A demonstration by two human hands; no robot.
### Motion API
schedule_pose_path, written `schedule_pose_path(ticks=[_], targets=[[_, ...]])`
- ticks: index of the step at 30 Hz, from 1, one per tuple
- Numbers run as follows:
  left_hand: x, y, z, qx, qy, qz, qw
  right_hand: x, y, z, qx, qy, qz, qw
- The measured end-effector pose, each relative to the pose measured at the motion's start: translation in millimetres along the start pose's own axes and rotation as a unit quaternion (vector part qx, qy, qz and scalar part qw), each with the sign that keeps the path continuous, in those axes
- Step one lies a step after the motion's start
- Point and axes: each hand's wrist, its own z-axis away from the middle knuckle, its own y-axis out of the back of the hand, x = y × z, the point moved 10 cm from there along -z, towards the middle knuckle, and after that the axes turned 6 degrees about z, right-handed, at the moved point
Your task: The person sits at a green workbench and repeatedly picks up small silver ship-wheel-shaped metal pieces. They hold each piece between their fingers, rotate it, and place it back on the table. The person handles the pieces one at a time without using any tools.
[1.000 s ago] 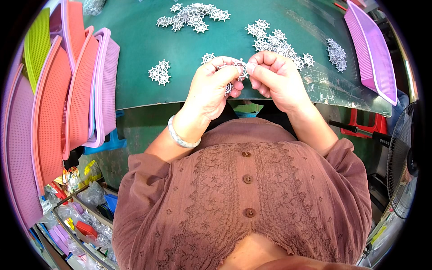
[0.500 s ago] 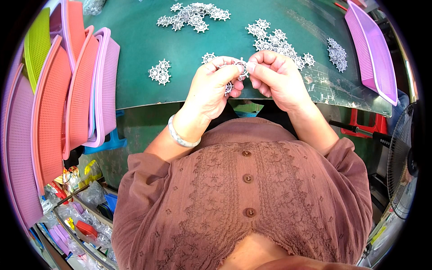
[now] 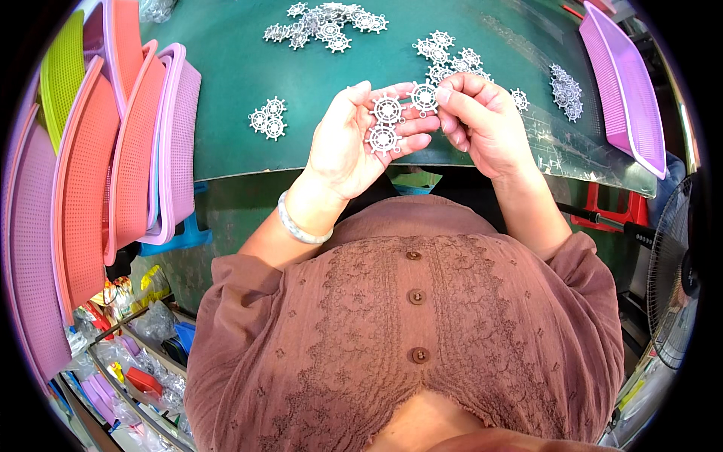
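Note:
My left hand [image 3: 340,143] is turned palm up with its fingers stretched out. It holds two small silver ship's wheel charms, an upper charm [image 3: 387,110] and a lower charm [image 3: 383,139], lying on the fingers. My right hand [image 3: 488,120] pinches another ship's wheel charm [image 3: 424,98] by its right edge, with thumb and index finger. That charm is beside the left fingertips; I cannot tell whether it touches them. Past my right hand lies a pile of such charms [image 3: 439,51], partly hidden by the hand. A little cluster of charms [image 3: 269,119] sits left of my left hand.
The green tabletop [image 3: 226,83] also bears a far pile of charms [image 3: 328,30] and a small right-hand pile [image 3: 566,93]. A purple basket [image 3: 621,90] stands at the right edge. Stacked plastic baskets [image 3: 181,135] line the left. A fan [image 3: 670,271] is low on the right.
My hands have drawn apart slightly, the right moving rightward with its pinched charm. The left hand has unfolded from its pinch, showing two charms on its fingers.

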Motion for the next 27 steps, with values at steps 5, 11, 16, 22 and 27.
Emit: schedule_pose_path(ticks=[5, 11, 16, 22, 27], targets=[[-1.2, 1.6, -0.4, 0.004, 0.007, 0.012, 1.000, 1.0, 0.8, -0.2, -0.002, 0.000, 0.006, 1.000], [-2.0, 2.6, -0.7, -0.002, 0.009, 0.015, 1.000, 2.8, 0.9, -0.1, -0.003, -0.004, 0.000, 1.000], [-2.6, 5.2, -1.2, 0.017, 0.009, 0.023, 1.000, 5.1, 1.5, -0.9, -0.007, -0.009, -0.010, 1.000], [-2.1, 4.6, 0.4, 0.016, 0.006, 0.027, 0.999, 6.6, 1.7, -1.2, -0.007, -0.006, -0.010, 1.000], [-1.8, 5.0, 1.0, 0.045, 0.000, 0.011, 0.999, 8.0, 2.8, -0.7, -0.003, -0.006, -0.013, 1.000]])
